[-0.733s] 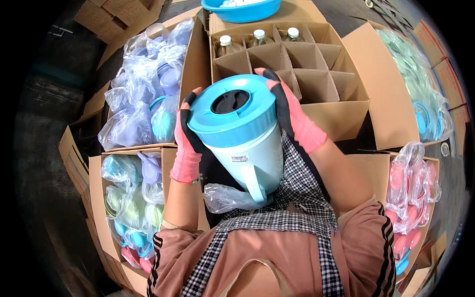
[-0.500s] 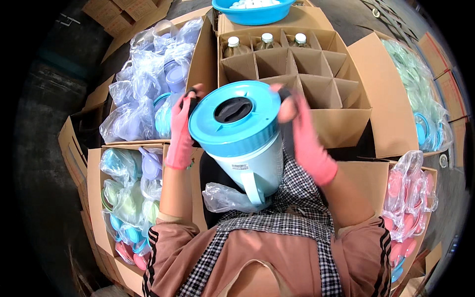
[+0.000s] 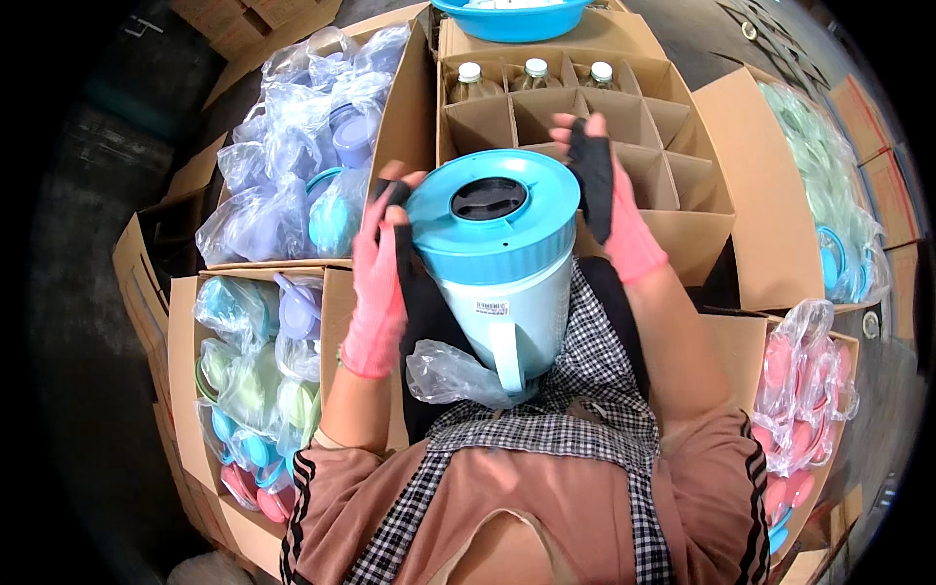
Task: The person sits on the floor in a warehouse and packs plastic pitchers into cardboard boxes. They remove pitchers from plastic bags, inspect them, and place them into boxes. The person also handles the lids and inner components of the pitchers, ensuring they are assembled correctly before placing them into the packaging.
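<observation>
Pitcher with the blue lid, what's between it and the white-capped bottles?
In the head view, cardboard dividers lie beyond the pitcher, with the right hand partly overlapping them.

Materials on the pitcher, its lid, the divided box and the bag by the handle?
Pitcher: likely rigid plastic, pale blue, fairly smooth; it holds its shape and its handle looks moulded.
Lid: likely plastic too, blue with some sheen; ribbed side looks moulded.
Divided box: cardboard, matte brown; thin interlocking dividers.
Bag: probably thin plastic film, clear, shiny; crinkled.

3 white-capped bottles (image 3: 535, 78) stand in a divided carton (image 3: 694, 244); a blue basin (image 3: 512, 26) sits beyond.
</observation>
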`<action>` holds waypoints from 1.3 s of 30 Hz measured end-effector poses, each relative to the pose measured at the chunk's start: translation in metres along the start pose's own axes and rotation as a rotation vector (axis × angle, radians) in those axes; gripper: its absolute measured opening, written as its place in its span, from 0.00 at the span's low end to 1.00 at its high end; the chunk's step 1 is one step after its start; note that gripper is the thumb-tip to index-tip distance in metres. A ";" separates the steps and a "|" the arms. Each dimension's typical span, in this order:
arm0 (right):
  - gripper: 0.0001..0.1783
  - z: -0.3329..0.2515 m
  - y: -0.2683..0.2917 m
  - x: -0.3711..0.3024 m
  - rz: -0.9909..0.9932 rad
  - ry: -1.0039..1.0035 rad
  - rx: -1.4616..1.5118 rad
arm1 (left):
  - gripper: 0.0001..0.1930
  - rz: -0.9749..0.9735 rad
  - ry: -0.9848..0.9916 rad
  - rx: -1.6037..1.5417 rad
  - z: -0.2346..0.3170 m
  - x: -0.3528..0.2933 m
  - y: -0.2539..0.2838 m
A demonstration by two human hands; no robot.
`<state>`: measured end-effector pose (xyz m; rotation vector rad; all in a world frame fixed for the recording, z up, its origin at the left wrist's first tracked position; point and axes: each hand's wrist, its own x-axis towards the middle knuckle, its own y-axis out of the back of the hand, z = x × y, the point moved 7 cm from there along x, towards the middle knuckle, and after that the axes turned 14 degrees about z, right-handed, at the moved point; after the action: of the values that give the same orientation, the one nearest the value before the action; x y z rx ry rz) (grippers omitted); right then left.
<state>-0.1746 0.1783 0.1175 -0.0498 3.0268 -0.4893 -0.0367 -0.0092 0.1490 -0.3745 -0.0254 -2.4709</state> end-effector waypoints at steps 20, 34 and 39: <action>0.30 -0.047 -0.022 -0.101 -0.811 1.145 -0.896 | 0.27 -0.594 -0.927 0.514 0.038 -0.024 -0.004; 0.26 -0.054 -0.029 -0.111 -0.825 1.041 -0.936 | 0.34 -0.657 -0.803 0.661 0.027 -0.039 -0.011; 0.24 -0.034 0.002 -0.012 -0.274 0.085 -0.100 | 0.33 -0.379 -0.578 0.441 0.044 -0.058 -0.017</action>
<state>-0.1658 0.1913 0.1496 -0.4666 3.1408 -0.3655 0.0090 0.0431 0.1765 -0.9354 -0.9363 -2.5258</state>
